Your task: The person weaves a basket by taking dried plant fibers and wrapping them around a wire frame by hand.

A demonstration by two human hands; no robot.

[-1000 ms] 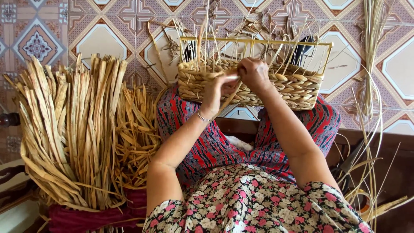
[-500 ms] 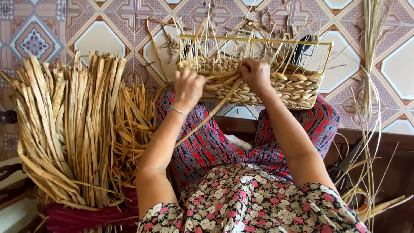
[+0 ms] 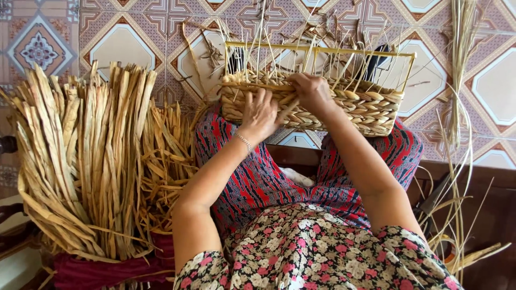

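A half-woven straw basket [image 3: 371, 107] rests on my knees, built on a yellow wire frame [image 3: 322, 49] with loose straw ends sticking up. My left hand [image 3: 259, 114] lies against the basket's woven front wall, fingers around a flat straw strand [image 3: 287, 110] that runs toward my right hand. My right hand [image 3: 309, 91] is closed on the top edge of the weave, pinching the same strand where it enters the row. My lap is covered by red patterned cloth [image 3: 269, 182].
A big bundle of dried flat leaves [image 3: 80, 161] stands at my left, tied in red fabric [image 3: 107, 271]. Long thin stalks [image 3: 457, 107] trail at the right. Patterned floor tiles [image 3: 123, 43] lie beyond the basket, and dark wooden furniture [image 3: 484, 215] sits at right.
My left hand, which had drawn the strand out to the left end of the basket, has come back right to the front wall beside my right hand. The right hand has stayed in place.
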